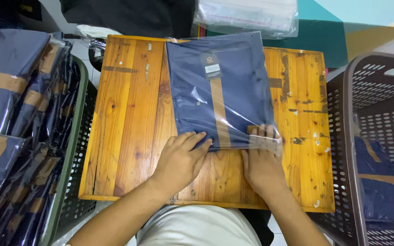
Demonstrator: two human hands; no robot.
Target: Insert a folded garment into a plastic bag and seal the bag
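A folded navy garment with a brown stripe, sealed in a clear plastic bag point(220, 86), lies on a small wooden table point(128, 118). A dark tag sits near the bag's top. My left hand point(181, 159) rests flat with its fingers on the bag's near left corner. My right hand point(263, 157) presses its fingers on the bag's near right edge, partly under the clear plastic flap. Both hands lie against the near end of the bag.
A green perforated basket point(76, 136) at the left holds several bagged navy garments point(10, 91). A dark brown perforated basket point(347, 136) at the right holds a navy garment point(379, 182). Empty clear bags point(247, 16) lie beyond the table.
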